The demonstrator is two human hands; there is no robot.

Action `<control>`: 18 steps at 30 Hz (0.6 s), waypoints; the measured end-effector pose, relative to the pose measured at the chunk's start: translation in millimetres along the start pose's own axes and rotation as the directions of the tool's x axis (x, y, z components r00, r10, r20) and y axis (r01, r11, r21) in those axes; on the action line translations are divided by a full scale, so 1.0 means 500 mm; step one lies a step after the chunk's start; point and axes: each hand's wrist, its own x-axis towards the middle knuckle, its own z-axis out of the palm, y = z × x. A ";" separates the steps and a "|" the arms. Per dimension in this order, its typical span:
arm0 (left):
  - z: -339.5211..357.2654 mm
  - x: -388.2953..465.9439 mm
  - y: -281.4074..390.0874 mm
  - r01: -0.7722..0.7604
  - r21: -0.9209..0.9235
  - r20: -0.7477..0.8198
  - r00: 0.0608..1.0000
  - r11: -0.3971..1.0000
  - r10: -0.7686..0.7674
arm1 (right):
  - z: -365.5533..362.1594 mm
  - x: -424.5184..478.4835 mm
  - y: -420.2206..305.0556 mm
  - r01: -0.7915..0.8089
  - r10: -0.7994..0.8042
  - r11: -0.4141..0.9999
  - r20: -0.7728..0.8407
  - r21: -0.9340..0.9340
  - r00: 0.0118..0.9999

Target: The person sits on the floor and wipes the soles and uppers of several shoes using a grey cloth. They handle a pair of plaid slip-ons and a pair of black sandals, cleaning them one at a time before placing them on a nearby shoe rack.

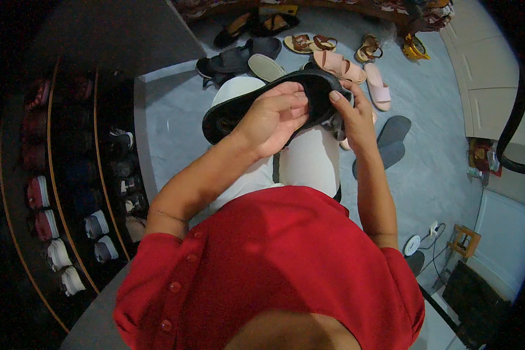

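Over my lap, a black slip-on shoe (240, 106) lies slanted, its dark inside facing up. My left hand (275, 116) rests across it, palm partly turned up, the fingertips tucked at the edge of its upper. At the shoe's right end, my right hand (354, 107) pinches the rim, thumb on top and fingers beyond. A crumpled grey material (334, 126), perhaps cloth, hangs below the shoe near my right hand. Beneath are the white trousers (308, 159) on my legs.
Pink slippers (339, 64), brown-strapped sandals (309, 43), black shoes (232, 57) and dark grey slippers (393, 135) lie on the grey floor (175, 113). At left stands a shoe rack (52, 162) holding several pairs. Cables (435, 249) lie at lower right, beside a small wooden stand (465, 240).
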 end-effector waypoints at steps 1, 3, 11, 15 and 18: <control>-0.004 0.006 -0.003 -0.012 -0.097 0.024 1.000 0.995 0.015 | 0.001 0.002 0.002 -0.016 0.016 1.000 -0.006 -0.008 1.000; -0.015 0.018 -0.012 -0.025 -0.132 0.066 0.997 0.991 0.034 | 0.006 -0.001 -0.007 -0.009 0.010 0.999 -0.026 0.047 1.000; -0.060 0.070 -0.015 0.129 -0.143 0.275 0.958 0.981 -0.086 | 0.002 -0.003 0.003 0.057 -0.060 0.997 -0.060 -0.052 0.996; 0.029 0.058 0.002 0.055 -0.105 0.027 0.998 0.993 -0.052 | -0.039 0.011 -0.021 0.025 -0.034 0.999 -0.234 -0.043 0.972; -0.006 0.058 0.001 0.036 -0.156 0.146 0.989 0.987 -0.013 | -0.033 -0.007 -0.107 0.249 -0.237 0.969 -0.312 -0.001 0.920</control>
